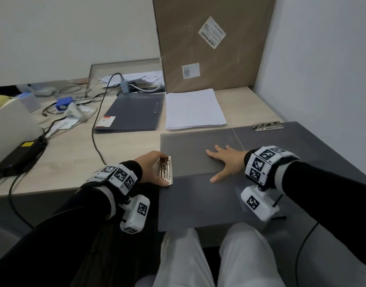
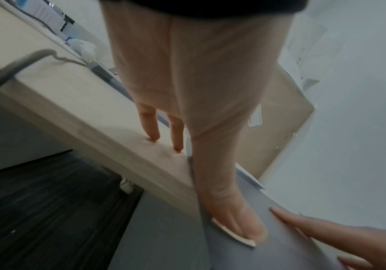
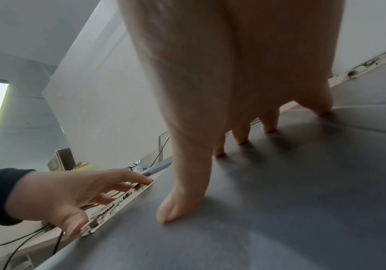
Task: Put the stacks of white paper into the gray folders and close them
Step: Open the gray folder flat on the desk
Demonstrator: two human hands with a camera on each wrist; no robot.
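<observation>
An open gray folder lies at the desk's near right, overhanging the front edge. Its metal clip sits on the left edge. My left hand holds that clip, thumb on the near end and index finger at the far end. My right hand lies flat with spread fingers on the folder's surface. A second metal clip shows on the gray panel at the far right. A stack of white paper lies behind the folder. A closed dark gray folder lies left of the paper.
A tall cardboard box leans at the back against the wall. Cables, a blue device and a black power brick crowd the desk's left. A black cable runs past the closed folder. My lap sits below the desk edge.
</observation>
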